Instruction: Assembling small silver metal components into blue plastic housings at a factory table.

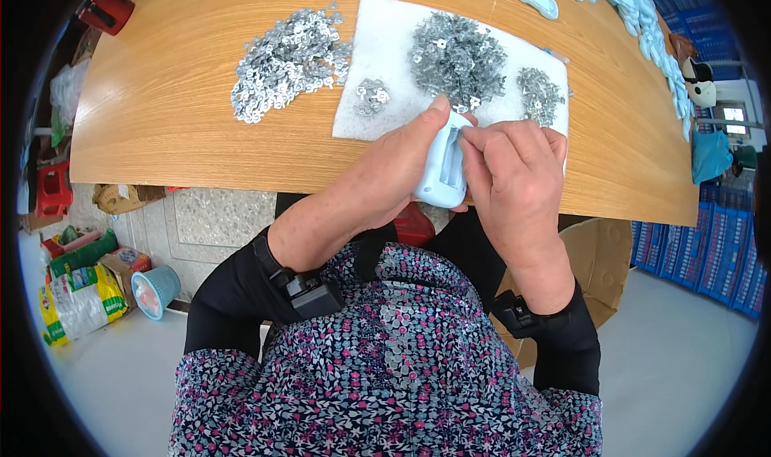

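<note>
A light-blue plastic housing (pixel 438 176) with a long, narrow recess is held over the table's near edge. My left hand (pixel 401 156) wraps round it from the left, thumb along its upper end. Thumb and forefinger of my right hand (pixel 518 168) are pinched together at the recess's upper right edge; whatever they hold, if anything, is hidden. Just beyond lies a white foam sheet (pixel 385 39) bearing a large heap of small metal contact pieces (pixel 458 55). Smaller heaps sit on either side, a few metal pieces (pixel 372 97) to the left and more metal pieces (pixel 540 94) to the right.
Left of the sheet, flat metal pieces (pixel 289 63) are piled on the wooden table (pixel 177 79). More light-blue housings (pixel 634 11) line the far right edge. A cardboard box (pixel 598 256) stands below at the right, near blue crates (pixel 707 248). A small bin (pixel 157 288) stands lower left.
</note>
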